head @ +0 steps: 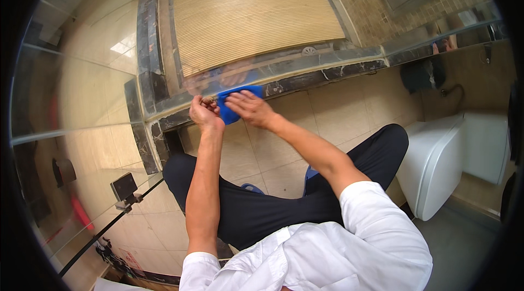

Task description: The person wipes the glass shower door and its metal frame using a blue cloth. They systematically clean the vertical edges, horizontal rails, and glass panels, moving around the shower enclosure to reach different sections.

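Note:
A blue cloth (230, 114) lies against the dark marble curb (286, 86) at the foot of a clear glass panel (245, 70). My right hand (250, 109) rests over the cloth, its fingers stretched out and pressing on it. Just left of the cloth, my left hand (206, 114) is turned partly palm up with curled fingers. By those fingertips is a small brass-coloured thing (211, 99), too small to name; whether the fingers grip it is unclear. The glass mirrors both hands and the blue cloth.
Behind the glass lies a ribbed beige mat (258, 12), with a round drain cover (309, 51) near it. A white toilet (434, 164) stands to my right. At left, a glass door (94, 147) carries a metal hinge (125, 188). Tiled floor (282, 143) runs below the curb.

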The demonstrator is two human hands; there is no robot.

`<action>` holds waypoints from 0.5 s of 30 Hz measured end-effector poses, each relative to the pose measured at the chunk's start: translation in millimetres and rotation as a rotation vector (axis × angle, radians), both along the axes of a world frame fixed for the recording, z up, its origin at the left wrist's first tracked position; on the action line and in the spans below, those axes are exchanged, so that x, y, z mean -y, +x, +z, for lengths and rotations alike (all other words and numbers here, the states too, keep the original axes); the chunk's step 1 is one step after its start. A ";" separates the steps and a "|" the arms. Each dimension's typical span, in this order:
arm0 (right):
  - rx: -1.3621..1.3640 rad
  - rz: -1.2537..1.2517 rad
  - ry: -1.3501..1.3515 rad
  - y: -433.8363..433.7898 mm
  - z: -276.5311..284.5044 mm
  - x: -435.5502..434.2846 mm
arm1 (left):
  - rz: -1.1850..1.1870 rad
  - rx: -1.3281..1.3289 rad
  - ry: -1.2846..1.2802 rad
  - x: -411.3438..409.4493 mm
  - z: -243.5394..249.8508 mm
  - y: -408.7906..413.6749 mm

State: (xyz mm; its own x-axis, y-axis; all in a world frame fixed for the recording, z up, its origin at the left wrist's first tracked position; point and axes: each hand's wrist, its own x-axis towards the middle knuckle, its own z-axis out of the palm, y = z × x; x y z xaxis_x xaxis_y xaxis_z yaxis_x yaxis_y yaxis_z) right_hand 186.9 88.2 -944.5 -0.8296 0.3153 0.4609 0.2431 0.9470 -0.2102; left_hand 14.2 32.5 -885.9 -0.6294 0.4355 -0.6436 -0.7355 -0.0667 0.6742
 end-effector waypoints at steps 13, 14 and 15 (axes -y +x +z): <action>0.151 -0.407 0.064 290.8 -5.6 -114.5 | -0.990 -1.179 -0.462 -44.7 -40.9 108.5; 0.144 -0.449 0.052 303.0 -7.9 -119.2 | -1.016 -1.272 -0.474 -46.7 -40.3 112.7; 0.137 -0.492 0.039 312.2 -10.1 -122.1 | -1.038 -1.318 -0.460 -48.1 -41.3 117.4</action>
